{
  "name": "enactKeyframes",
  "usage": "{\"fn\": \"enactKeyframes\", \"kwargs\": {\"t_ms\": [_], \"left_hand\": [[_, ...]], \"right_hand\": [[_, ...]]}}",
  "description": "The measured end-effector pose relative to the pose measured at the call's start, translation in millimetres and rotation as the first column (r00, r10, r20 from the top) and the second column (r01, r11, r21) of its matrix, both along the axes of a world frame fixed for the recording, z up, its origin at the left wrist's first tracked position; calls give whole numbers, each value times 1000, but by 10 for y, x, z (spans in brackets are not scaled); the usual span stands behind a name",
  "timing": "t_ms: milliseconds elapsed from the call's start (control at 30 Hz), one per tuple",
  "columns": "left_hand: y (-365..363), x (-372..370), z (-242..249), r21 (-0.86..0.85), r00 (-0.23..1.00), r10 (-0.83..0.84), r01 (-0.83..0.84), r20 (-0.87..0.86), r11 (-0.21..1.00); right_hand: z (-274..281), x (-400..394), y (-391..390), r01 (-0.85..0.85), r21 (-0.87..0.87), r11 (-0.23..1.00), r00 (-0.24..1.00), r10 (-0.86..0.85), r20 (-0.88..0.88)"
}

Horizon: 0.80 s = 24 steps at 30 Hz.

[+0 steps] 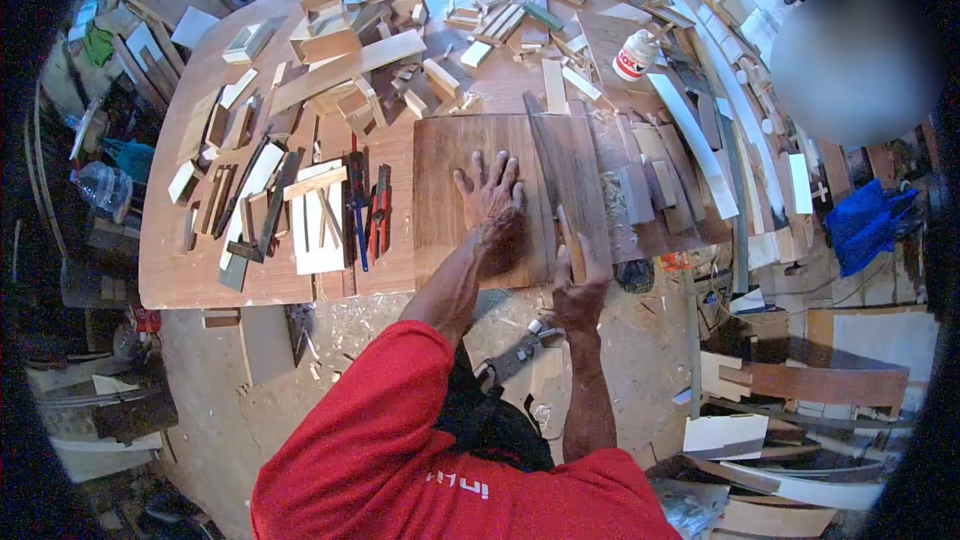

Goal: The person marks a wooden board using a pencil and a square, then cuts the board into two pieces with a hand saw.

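My left hand (490,202) flat on brown board (443,205), at near edge of table (240,280); right hand (582,292) closed round wooden-handled tool (572,243), blurred. Board could skid if my palm eases; tool could wander if wrist twists.

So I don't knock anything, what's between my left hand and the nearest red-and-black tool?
Bare wooden board, then a narrow strip of tabletop, as the head view shows.

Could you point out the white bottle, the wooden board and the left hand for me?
White bottle (632,57): head view, on its labelled body.
Wooden board (443,235): head view, on its bare top.
Left hand (492,202): head view, on its back.
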<state>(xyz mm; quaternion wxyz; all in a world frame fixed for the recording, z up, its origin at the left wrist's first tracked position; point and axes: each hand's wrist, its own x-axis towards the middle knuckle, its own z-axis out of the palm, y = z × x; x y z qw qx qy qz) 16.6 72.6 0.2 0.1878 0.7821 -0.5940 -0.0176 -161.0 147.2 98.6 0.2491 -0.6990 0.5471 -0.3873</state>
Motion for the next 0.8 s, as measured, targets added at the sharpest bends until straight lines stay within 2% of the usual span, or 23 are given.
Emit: {"fn": "enactKeyframes", "kwargs": {"t_ms": [33, 67, 167, 200, 267, 333, 400, 433, 467, 533, 567, 633, 733, 800], "left_hand": [[-2, -5, 30, 15, 1000, 3, -3, -13, 1000], [-11, -15, 59, 30, 1000, 10, -9, -30, 1000], [-41, 22, -51, 35, 1000, -5, 5, -1, 999], [-23, 19, -56, 36, 1000, -7, 7, 0, 999], [-38, -3, -33, 17, 1000, 9, -9, 14, 1000], [-33, -1, -82, -4, 1000, 8, -8, 15, 1000], [-60, 14, -58, -35, 1000, 4, -4, 17, 999], [-38, 2, -3, -28, 1000, 4, -5, -10, 1000], [-3, -10, 34, -18, 999, 6, -7, -39, 1000], [14, -9, 15, -14, 999, 8, -8, -33, 1000], [-2, -11, 22, -15, 1000, 2, -2, -24, 1000], [-13, -8, 27, -26, 1000, -3, 2, -31, 1000], [17, 3, 31, -14, 999, -9, 8, -40, 1000], [-25, -15, 41, -10, 998, -2, 1, -55, 1000]], "right_hand": [[198, -35, 61, -29, 146, 989, 999, 33, -23], [164, -91, 168, -27, 143, 989, 999, 31, -26], [135, -160, 435, 2, 152, 988, 993, -20, 116], [143, -109, 382, 5, 153, 988, 993, -23, 117], [155, 20, 106, 12, 28, 1000, 999, -11, -44], [99, 50, 34, 9, 18, 1000, 999, -8, -31], [114, -65, 136, -27, 92, 995, 999, 23, 49], [148, -134, 259, -31, -13, 999, 998, 32, 50], [120, -186, 361, -35, -10, 999, 998, 35, 45], [79, -232, 485, -12, 96, 995, 992, 0, 124], [40, -191, 391, -9, 92, 996, 992, -2, 125], [50, -29, 84, 16, 7, 1000, 998, -15, -64], [246, -3, 71, -72, 100, 992, 997, 67, 46], [60, -203, 359, -26, 72, 997, 1000, 26, 2]]}}
